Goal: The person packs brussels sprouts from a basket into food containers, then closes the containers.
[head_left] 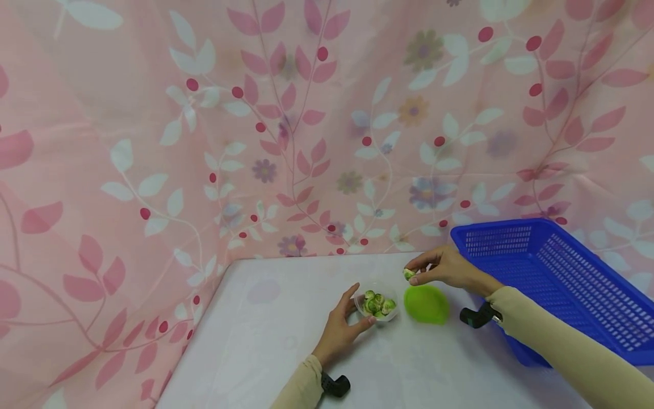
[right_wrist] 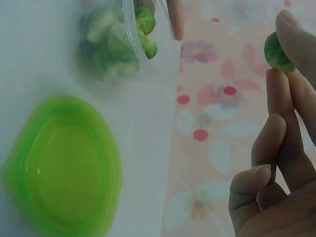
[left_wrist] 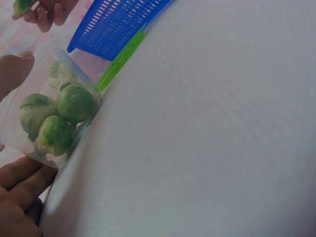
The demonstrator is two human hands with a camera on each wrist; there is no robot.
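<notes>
A clear plastic container point(head_left: 375, 318) with several Brussels sprouts point(head_left: 377, 303) stands on the table. My left hand point(head_left: 338, 328) holds it from the left, with the thumb at the near rim and the fingers round the far side. In the left wrist view, the sprouts point(left_wrist: 74, 102) show through the clear wall. Up and to the right of the container, my right hand point(head_left: 452, 271) pinches a single Brussels sprout point(right_wrist: 277, 53) between thumb and fingertips, raised off the table. Below that hand lies a bright green lid point(head_left: 426, 305), to the right of the container.
A large blue plastic basket point(head_left: 531, 264) with slotted walls takes up the right side of the table, behind my right forearm. The white tabletop point(head_left: 255, 335) reaches back to a pink floral curtain point(head_left: 306, 142). Each wrist wears a black camera mount point(head_left: 335, 385).
</notes>
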